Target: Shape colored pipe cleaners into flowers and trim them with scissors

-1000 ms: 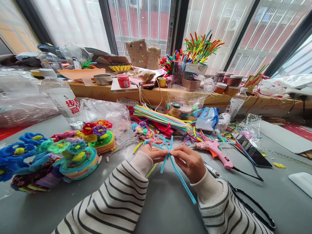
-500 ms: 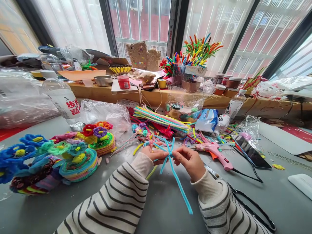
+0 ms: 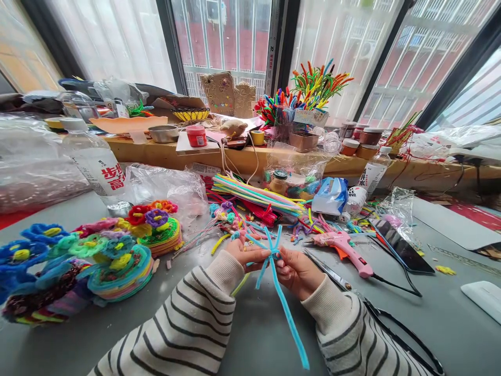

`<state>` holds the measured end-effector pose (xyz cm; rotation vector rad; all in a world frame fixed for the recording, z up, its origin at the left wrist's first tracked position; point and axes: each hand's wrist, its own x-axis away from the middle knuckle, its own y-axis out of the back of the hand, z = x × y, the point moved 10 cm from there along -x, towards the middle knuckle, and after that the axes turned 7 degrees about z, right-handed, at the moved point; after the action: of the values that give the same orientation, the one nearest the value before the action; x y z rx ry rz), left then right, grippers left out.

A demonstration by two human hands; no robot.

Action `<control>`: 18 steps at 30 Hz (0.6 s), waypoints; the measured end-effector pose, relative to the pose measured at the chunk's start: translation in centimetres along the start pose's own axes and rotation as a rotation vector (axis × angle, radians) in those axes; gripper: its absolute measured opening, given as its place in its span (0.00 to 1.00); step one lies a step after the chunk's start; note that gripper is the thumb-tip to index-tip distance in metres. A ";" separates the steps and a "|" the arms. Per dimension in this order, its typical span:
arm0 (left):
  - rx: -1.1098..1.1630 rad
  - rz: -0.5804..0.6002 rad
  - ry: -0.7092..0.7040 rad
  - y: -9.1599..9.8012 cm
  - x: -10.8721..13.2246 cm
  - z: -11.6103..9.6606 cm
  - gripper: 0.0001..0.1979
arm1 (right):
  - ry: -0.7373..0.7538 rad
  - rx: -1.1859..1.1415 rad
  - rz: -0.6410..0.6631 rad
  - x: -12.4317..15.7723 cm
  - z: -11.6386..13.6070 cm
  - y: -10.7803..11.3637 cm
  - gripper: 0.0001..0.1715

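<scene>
Between my hands is a star-like bundle of light-blue pipe cleaners [image 3: 287, 313], its arms crossing at one centre and one long end hanging toward me. My left hand [image 3: 248, 256] pinches the bundle from the left, close to the crossing. From the other side my right hand [image 3: 295, 269] grips it at the centre with thumb and bent fingers. Scissors [image 3: 332, 274] with black handles lie partly behind my right wrist and sleeve. Right of my hands rests a pink hot glue gun [image 3: 344, 249] with a black cord.
Fuzzy flower crafts [image 3: 117, 261] stand at left beside a plastic bottle [image 3: 96, 162]. Loose pipe cleaners [image 3: 258, 193] are heaped behind my hands. A phone [image 3: 401, 245] lies at right. On the wooden ledge [image 3: 235, 156] stand jars and a container of colourful stems [image 3: 287, 120].
My right hand has turned, its fingers now curling beneath the centre of the bundle. The long blue end reaches lower toward me. The view has shifted slightly.
</scene>
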<state>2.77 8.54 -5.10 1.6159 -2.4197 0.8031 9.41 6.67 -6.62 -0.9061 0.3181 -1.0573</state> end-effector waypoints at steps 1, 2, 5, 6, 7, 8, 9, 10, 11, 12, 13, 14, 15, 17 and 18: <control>-0.007 0.002 0.004 0.0 0.0 0.0 0.21 | -0.005 -0.013 0.004 0.0 -0.1 0.0 0.15; -0.013 0.002 0.004 0.0 0.0 0.0 0.21 | -0.009 -0.015 0.002 0.0 -0.1 0.0 0.15; -0.029 0.007 -0.005 0.0 0.1 -0.1 0.23 | -0.022 0.024 -0.014 0.1 -0.1 0.2 0.15; -0.033 0.010 -0.008 0.0 0.0 -0.1 0.23 | -0.022 0.048 -0.018 0.1 -0.1 0.2 0.15; -0.038 0.014 -0.009 0.0 0.0 -0.2 0.23 | -0.018 0.075 -0.022 0.1 0.0 0.3 0.15; -0.045 0.015 -0.007 0.0 0.0 -0.1 0.24 | -0.014 0.102 -0.026 0.1 0.1 0.3 0.15; -0.052 0.013 -0.002 0.1 0.0 -0.1 0.24 | -0.010 0.128 -0.030 0.1 0.1 0.3 0.15; -0.058 0.013 0.006 0.2 -0.1 0.0 0.24 | -0.004 0.150 -0.036 0.1 0.2 0.4 0.14; -0.063 0.015 0.013 0.2 -0.1 0.0 0.25 | 0.005 0.164 -0.043 0.1 0.3 0.5 0.14; -0.066 0.019 0.018 0.2 -0.1 0.0 0.25 | 0.014 0.172 -0.050 0.1 0.4 0.6 0.14; -0.068 0.023 0.021 0.2 -0.1 0.1 0.25 | 0.022 0.177 -0.057 0.1 0.5 0.7 0.13; -0.070 0.024 0.021 0.3 -0.1 0.1 0.25 | 0.028 0.178 -0.064 0.1 0.5 0.7 0.13; -0.072 0.021 0.017 0.3 -0.1 0.1 0.25 | 0.029 0.175 -0.069 0.1 0.5 0.8 0.13; -0.073 -0.002 0.011 0.6 -0.2 0.1 0.25 | 0.010 0.150 -0.067 0.1 0.2 0.8 0.12; -0.068 -0.011 0.012 0.6 -0.3 0.1 0.25 | 0.001 0.129 -0.060 0.1 0.1 0.7 0.11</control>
<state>2.32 8.87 -5.53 1.5934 -2.4007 0.7182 9.97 6.75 -7.04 -0.8037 0.2217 -1.1209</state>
